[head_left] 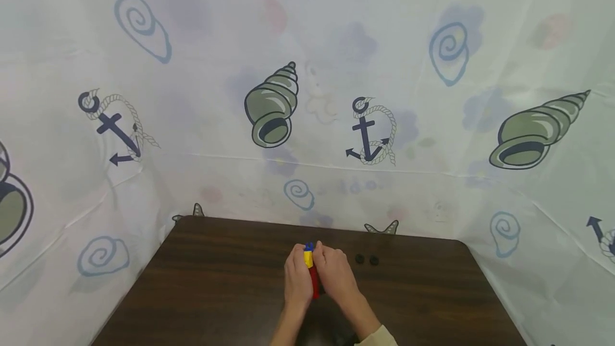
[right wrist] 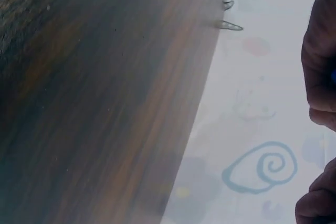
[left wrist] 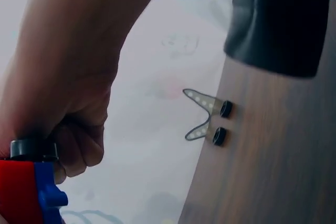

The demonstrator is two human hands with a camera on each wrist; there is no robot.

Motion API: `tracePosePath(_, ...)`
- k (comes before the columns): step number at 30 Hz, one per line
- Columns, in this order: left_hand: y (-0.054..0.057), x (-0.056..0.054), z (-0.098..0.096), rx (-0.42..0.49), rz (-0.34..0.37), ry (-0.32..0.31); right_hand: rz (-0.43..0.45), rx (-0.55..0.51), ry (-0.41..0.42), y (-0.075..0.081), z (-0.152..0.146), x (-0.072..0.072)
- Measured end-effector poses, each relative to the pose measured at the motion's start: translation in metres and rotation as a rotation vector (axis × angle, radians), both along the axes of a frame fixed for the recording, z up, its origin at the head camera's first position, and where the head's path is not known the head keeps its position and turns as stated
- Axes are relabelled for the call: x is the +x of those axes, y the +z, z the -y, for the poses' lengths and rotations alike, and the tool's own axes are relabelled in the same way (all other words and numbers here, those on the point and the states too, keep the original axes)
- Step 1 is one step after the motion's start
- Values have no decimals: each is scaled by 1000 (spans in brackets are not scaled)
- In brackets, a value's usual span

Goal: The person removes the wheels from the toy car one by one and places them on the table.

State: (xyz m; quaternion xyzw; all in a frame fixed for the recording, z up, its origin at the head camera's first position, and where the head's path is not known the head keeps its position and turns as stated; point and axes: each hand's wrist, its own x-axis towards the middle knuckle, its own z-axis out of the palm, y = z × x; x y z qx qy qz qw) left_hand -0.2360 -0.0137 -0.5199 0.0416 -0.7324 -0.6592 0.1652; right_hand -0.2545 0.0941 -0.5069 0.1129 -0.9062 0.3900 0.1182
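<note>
Hiding parts of toy (head_left: pixel 310 266): fingers (head_left: pixel 291 267)

Your left hand (head_left: pixel 297 275) and your right hand (head_left: pixel 334 271) are bare. Up your arm, behind the right hand, you wear a pale cream sleeve (head_left: pixel 378 337).

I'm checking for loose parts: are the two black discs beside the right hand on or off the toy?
Off: both black discs lie on the table, apart from the red, yellow and blue toy.
</note>
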Motion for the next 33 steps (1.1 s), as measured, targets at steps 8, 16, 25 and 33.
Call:
tracePosePath(8,2,-4,17,71,48,-152,33,35,-3,5,8,2)
tracePosePath(16,-3,-11,44,160,210,-435,91,269,63,8,10,3)
tracePosePath(25,-2,-11,28,44,114,-263,-29,134,-44,-3,10,11)
tracePosePath(33,-2,-10,26,101,134,-226,-42,143,-59,-1,15,9)
